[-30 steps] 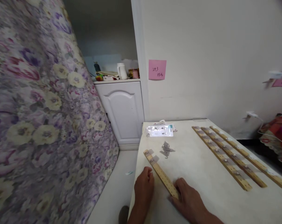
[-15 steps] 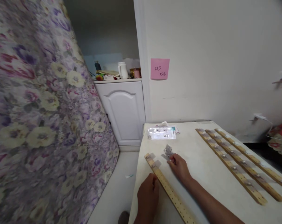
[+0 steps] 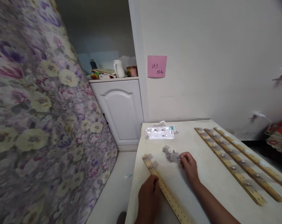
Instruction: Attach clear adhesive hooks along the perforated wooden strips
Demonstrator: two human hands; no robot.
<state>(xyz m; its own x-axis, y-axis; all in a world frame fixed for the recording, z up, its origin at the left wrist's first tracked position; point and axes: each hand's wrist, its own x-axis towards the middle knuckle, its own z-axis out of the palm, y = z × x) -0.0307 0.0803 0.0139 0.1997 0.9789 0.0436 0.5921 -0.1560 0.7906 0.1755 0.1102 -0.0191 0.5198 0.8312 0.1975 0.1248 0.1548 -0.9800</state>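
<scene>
A pale wooden strip [image 3: 170, 194] with rows of holes lies slantwise on the white table, small clear squares with metal fittings at its far end. My left hand [image 3: 149, 194] is closed against the strip's left edge; its fingertips are hidden, so what they grip cannot be seen. To the right, my right hand [image 3: 188, 165] pinches a small clear adhesive hook [image 3: 174, 156] with metal on it. This piece is blurred and lies beside a small pile of similar hooks [image 3: 166, 149], apart from the strip.
Several wooden strips [image 3: 234, 168] fitted with clear hooks lie along the table's right side. A clear plastic hook package [image 3: 159, 133] rests near the wall. A floral curtain [image 3: 50, 124] hangs left, beside a white cabinet [image 3: 122, 112]. A pink note [image 3: 157, 66] is on the wall.
My right hand has drawn back to the right from the pile, bringing a clear hook with it. My left hand stays by the strip, shifted only slightly. The view has turned a little.
</scene>
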